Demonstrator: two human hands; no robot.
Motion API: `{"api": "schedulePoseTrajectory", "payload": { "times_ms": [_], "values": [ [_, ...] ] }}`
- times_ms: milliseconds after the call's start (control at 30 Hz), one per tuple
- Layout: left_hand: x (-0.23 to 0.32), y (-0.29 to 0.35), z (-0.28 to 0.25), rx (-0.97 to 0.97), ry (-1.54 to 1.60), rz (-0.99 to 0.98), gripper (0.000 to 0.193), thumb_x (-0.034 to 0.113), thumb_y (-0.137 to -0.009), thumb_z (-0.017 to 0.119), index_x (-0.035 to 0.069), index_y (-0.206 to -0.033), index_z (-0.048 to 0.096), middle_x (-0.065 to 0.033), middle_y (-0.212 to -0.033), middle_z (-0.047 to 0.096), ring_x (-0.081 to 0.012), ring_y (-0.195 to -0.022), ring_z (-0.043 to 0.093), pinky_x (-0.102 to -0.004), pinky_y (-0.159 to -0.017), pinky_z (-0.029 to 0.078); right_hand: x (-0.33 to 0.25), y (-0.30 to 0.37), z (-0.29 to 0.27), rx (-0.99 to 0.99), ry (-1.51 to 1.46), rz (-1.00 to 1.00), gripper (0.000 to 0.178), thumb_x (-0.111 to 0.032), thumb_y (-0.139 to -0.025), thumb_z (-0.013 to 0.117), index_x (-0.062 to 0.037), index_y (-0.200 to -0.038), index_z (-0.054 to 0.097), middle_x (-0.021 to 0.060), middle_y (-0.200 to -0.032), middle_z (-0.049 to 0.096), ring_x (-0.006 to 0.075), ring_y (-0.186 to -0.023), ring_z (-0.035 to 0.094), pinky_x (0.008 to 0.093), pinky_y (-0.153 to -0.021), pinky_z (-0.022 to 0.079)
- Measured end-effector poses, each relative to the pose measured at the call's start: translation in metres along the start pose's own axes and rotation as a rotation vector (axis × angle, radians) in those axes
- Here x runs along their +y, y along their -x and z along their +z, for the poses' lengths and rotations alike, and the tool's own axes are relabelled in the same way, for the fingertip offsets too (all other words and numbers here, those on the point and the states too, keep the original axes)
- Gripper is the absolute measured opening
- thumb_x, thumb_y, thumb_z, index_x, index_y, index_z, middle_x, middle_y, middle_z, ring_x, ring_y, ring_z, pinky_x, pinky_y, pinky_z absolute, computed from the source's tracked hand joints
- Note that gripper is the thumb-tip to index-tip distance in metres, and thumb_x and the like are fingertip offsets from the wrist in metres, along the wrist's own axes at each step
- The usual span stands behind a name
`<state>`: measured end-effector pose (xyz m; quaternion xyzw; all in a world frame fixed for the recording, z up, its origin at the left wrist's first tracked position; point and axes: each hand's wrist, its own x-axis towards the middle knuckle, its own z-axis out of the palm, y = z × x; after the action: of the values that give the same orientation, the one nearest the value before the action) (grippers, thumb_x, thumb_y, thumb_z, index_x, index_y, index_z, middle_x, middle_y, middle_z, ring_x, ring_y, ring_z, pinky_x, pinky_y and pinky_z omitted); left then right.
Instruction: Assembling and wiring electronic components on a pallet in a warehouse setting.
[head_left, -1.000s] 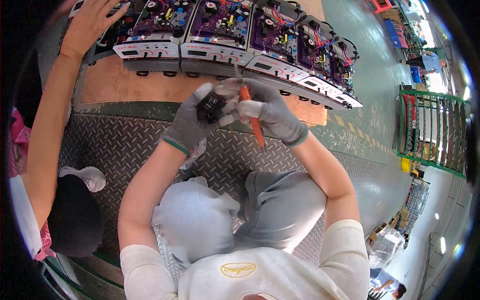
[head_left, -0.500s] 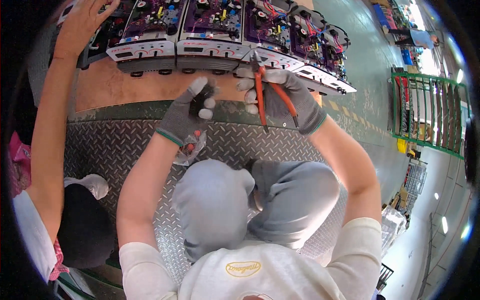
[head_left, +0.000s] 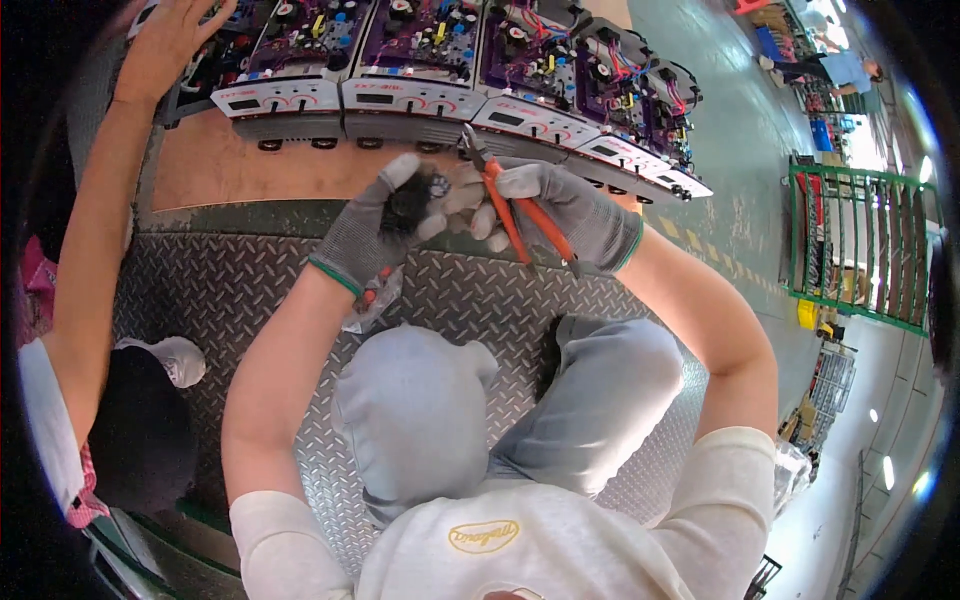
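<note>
1 blk part (head_left: 406, 208) prob. in curled L hand (head_left: 366, 232); R hand (head_left: 580, 212) clasps pliers (head_left: 545, 226) nr board edge (head_left: 290, 196).

The pliers (head_left: 508, 215) have orange handles, spread apart, and a metal head. They slant in the right hand's gloved fingers (head_left: 520, 182), head pointing away from the person, handle ends nearer. A small black part (head_left: 405, 207), its shape blurred, sits in the left hand's gloved fingers (head_left: 401, 170), near the pliers.
</note>
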<state>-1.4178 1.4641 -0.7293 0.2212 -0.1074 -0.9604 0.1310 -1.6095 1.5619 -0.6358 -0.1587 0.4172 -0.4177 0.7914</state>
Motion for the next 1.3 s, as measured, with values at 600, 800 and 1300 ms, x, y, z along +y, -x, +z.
{"api": "schedulePoseTrajectory", "payload": {
  "times_ms": [600,800,1300],
  "values": [
    [-0.116,-0.132,0.134,-0.111,-0.399,-0.266,0.038,0.03,-0.087,0.06,0.008,-0.116,0.051,-0.0014,-0.09,0.056,-0.0117,-0.075,0.06,-0.0211,-0.053,0.053,-0.016,0.196,-0.179,-0.143,-0.134,-0.296,0.061,-0.024,-0.084,0.056,0.0047,-0.133,0.035,0.0193,-0.111,0.058,0.0193,-0.087,0.061,0.0319,-0.077,0.051],
    [-0.173,-0.171,0.153,-0.046,-0.384,-0.384,0.036,0.028,-0.088,0.06,0.006,-0.114,0.051,-0.0018,-0.087,0.054,-0.0106,-0.072,0.057,-0.0223,-0.051,0.049,0.095,0.265,-0.293,0.16,-0.612,-0.179,0.061,-0.022,-0.083,0.059,-0.0028,-0.135,0.034,0.0214,-0.114,0.056,0.0267,-0.093,0.062,0.0489,-0.087,0.049],
    [-0.272,-0.246,0.144,0.104,-0.027,-0.263,0.025,0.027,-0.086,0.063,0.006,-0.097,0.056,-0.0051,-0.076,0.058,-0.0151,-0.061,0.058,-0.0233,-0.043,0.049,0.084,0.29,-0.278,0.707,1.405,-0.198,0.051,-0.017,-0.078,0.065,-0.0039,-0.123,0.045,0.0106,-0.089,0.062,0.0225,-0.071,0.062,0.0329,-0.062,0.051]
  ]
}}
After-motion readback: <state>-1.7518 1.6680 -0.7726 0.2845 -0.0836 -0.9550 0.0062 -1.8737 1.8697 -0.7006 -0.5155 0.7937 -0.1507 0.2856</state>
